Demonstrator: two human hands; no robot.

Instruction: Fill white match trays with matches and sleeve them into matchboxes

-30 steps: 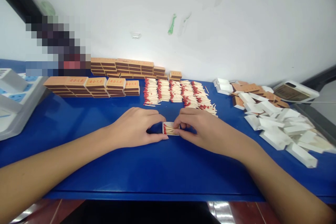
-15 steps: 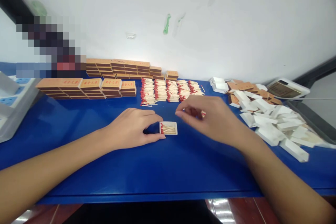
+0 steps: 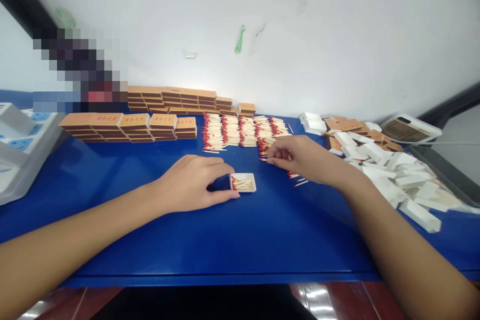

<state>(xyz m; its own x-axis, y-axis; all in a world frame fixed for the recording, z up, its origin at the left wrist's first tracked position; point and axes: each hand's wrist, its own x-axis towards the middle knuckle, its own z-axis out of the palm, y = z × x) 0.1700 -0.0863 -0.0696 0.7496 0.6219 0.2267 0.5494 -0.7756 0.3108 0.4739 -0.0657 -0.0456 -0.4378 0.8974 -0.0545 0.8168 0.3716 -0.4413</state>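
Note:
My left hand (image 3: 197, 182) steadies a small white matchbox tray (image 3: 255, 184) on the table, thumb and forefinger gripping its left end. Several red-tipped matches (image 3: 243, 185) lie inside the tray. Up and to the right, my right hand (image 3: 305, 157) has its thumb and forefinger closed on a match (image 3: 264, 159) at the front of the match rows. Those rows of loose matches (image 3: 240, 131) have mostly red heads to the left. A few stray matches (image 3: 301, 182) lie below the right hand.
Orange matchboxes (image 3: 137, 122) are stacked at the back left. White trays (image 3: 390, 185) and orange box covers (image 3: 348, 125) are heaped at the right. A white device (image 3: 410, 127) stands behind them, and a plastic container (image 3: 22, 160) is at far left. The blue table (image 3: 225, 250) meets a white wall.
My right hand has moved slightly away from the tray, and its fingertips have come down to the front matches. My left hand keeps its grip on the tray.

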